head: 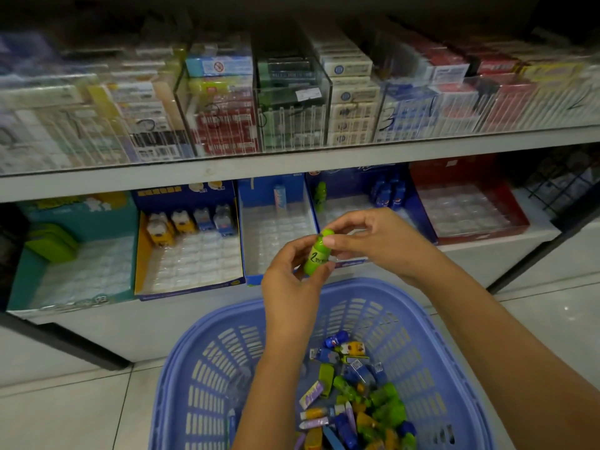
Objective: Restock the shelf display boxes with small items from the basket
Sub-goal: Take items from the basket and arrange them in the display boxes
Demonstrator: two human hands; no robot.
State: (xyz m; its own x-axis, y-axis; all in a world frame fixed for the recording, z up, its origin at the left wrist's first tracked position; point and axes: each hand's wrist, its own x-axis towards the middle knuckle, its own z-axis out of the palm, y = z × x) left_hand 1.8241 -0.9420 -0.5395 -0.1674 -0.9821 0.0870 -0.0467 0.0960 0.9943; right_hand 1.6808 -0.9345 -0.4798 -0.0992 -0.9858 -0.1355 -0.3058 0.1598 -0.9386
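Note:
A small green bottle-shaped item [317, 254] is held upright above the blue basket [207, 362]. My left hand [292, 280] grips its lower body, and my right hand [373, 238] pinches its rounded cap. Several small green, blue, yellow and purple items [360, 404] lie in the basket's bottom. On the lower shelf stand display boxes: a teal one [78, 261], a yellow-sided one [191, 254] with a few items at its back, a blue one [276, 232], a dark blue one [360, 203] holding one green bottle [320, 196] and some blue bottles [389, 190], and a red one [467, 206].
The upper shelf [292, 160] carries clear acrylic bins [292, 102] packed with small cartons. A black wire rack [558, 186] stands at the far right. Pale tiled floor [65, 410] surrounds the basket, and a dark shelf foot [74, 345] juts out at the lower left.

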